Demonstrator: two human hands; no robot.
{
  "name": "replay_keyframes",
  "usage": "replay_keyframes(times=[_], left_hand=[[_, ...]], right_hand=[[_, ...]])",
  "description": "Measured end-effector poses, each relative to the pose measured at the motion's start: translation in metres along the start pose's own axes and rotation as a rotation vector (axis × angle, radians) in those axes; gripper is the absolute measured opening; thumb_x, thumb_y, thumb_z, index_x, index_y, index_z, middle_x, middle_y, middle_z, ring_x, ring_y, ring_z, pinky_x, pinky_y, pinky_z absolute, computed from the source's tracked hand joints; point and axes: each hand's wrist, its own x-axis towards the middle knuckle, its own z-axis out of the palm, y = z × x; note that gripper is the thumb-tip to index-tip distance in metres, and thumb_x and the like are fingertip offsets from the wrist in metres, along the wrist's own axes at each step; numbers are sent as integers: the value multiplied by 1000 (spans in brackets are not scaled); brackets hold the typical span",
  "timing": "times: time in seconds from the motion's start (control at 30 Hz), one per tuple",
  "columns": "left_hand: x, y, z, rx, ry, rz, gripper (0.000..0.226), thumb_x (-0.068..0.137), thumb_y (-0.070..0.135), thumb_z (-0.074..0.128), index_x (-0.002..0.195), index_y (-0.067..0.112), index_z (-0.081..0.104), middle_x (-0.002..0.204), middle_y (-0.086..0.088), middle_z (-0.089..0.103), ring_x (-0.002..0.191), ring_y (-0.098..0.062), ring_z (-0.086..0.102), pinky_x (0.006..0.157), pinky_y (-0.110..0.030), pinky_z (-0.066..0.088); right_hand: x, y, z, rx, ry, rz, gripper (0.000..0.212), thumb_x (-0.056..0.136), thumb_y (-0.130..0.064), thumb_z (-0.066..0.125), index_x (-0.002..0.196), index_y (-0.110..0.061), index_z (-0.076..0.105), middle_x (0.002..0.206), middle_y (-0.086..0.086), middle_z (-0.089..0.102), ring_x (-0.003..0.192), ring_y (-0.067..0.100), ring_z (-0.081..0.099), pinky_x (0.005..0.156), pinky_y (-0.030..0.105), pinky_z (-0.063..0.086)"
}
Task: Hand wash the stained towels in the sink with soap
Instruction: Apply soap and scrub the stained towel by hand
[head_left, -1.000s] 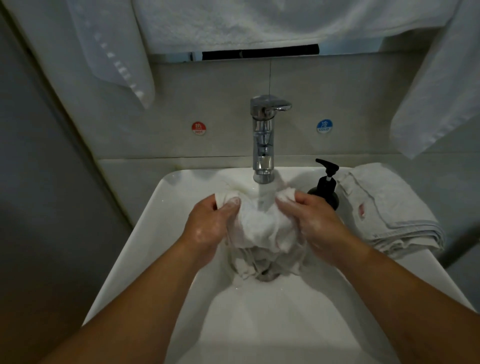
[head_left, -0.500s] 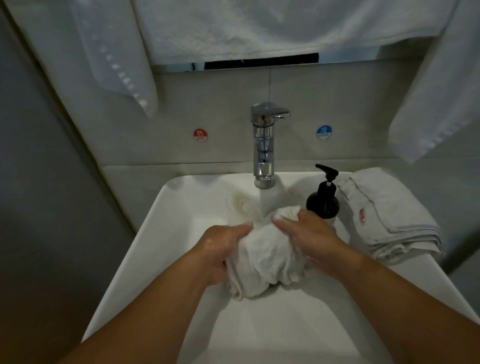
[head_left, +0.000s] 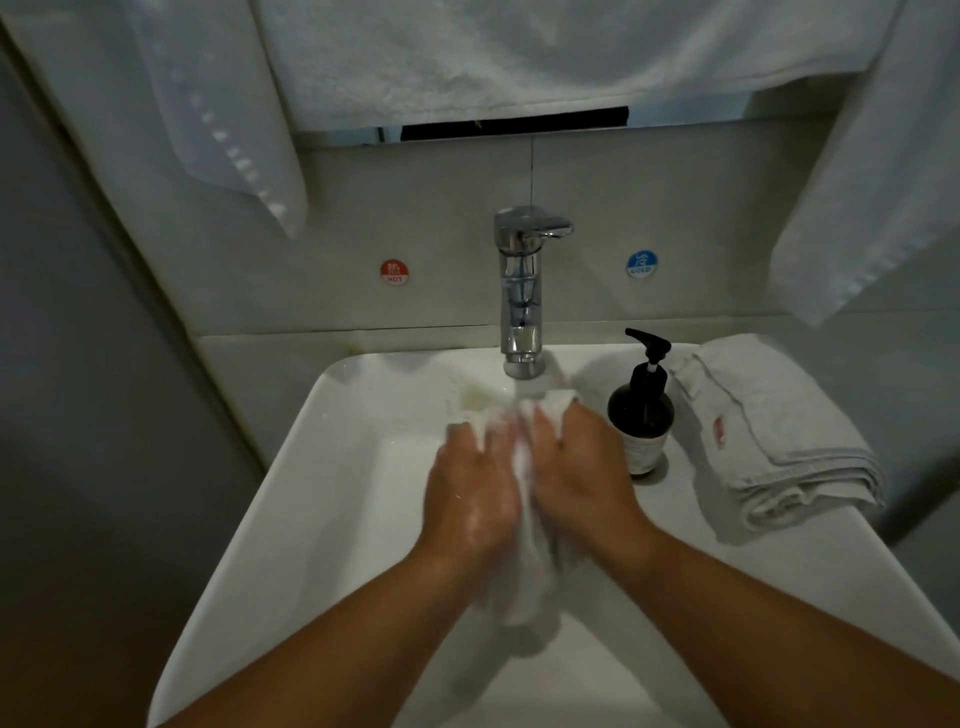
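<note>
A wet white towel (head_left: 524, 587) is bunched between my hands in the white sink (head_left: 322, 519), its top end under the chrome tap (head_left: 522, 291). My left hand (head_left: 470, 493) grips the towel's left side. My right hand (head_left: 576, 467) grips the right side, fingers curled into the cloth near the spout. Both hands are wet and soapy and sit close together. A black soap pump bottle (head_left: 643, 410) stands on the sink's rim just right of my right hand. A folded pale towel with a red stain (head_left: 769, 441) lies on the rim further right.
White towels hang above (head_left: 467, 57), one drooping at the left (head_left: 228, 130) and one at the right (head_left: 872, 182). Red "hot" (head_left: 394, 272) and blue "cold" (head_left: 641, 263) stickers mark the tiled wall. A grey wall closes in on the left.
My hands have pushed the towel back up under the tap and come closer together; half a second ago the bundle was lower in the basin.
</note>
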Motion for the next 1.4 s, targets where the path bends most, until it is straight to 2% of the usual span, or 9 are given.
replay_keyframes(times=[0.1,0.27,0.43,0.57,0.73,0.93,1.07,1.27,1.4], left_hand=[[-3,0,5,41,-35,97,40,103,51,42,109,17,63,105,-3,70,100,-23,67,94,-40,52],[14,-11,1,75,22,-26,56,102,58,34,107,15,70,105,-11,72,99,-31,68,93,-44,54],[-5,1,6,170,-42,134,43,108,41,34,118,9,60,109,-8,67,107,-27,64,90,-34,49],[22,-21,5,42,3,-58,55,92,60,47,102,11,68,103,-15,72,101,-37,68,94,-48,54],[-7,0,3,242,-98,212,32,106,35,41,113,10,60,106,-7,67,100,-27,64,89,-38,50],[25,-22,1,61,40,-41,46,95,54,44,100,16,68,102,-11,72,97,-32,68,92,-49,55],[-2,-3,3,266,-65,245,28,106,32,45,96,12,61,98,-12,69,95,-33,66,83,-41,51],[22,-27,3,121,-26,-60,39,97,45,49,104,13,70,107,-13,72,104,-33,68,94,-46,54],[-4,-7,7,137,-107,123,38,103,47,45,103,15,65,101,-5,70,96,-23,67,89,-38,53]], right_hand=[[3,11,-4,4,-23,101,39,105,-41,43,95,-11,67,90,4,70,89,24,68,73,30,46],[-17,-9,3,-31,-102,-85,29,102,-42,48,89,-20,63,82,-5,67,77,12,66,68,20,49],[6,9,-6,-57,-61,134,39,106,-37,43,94,-9,66,90,7,70,90,27,68,73,32,47],[-21,-5,1,-142,-171,-142,37,104,-45,42,101,-17,65,97,1,69,88,19,63,77,28,48],[12,10,-10,-43,-36,127,39,106,-38,44,90,-10,65,92,9,70,92,29,67,76,34,48],[-18,-9,2,-114,-103,-137,28,104,-32,48,100,-11,65,97,7,70,87,22,63,74,30,44],[15,12,-6,-103,-26,106,42,105,-38,42,93,-7,66,92,10,70,92,31,67,77,36,50],[-12,3,1,-233,-213,-122,41,103,-46,41,99,-12,63,106,10,70,100,29,64,82,33,45],[18,9,-15,-123,-78,164,40,105,-38,47,103,-5,70,99,9,70,99,29,64,75,30,39]])
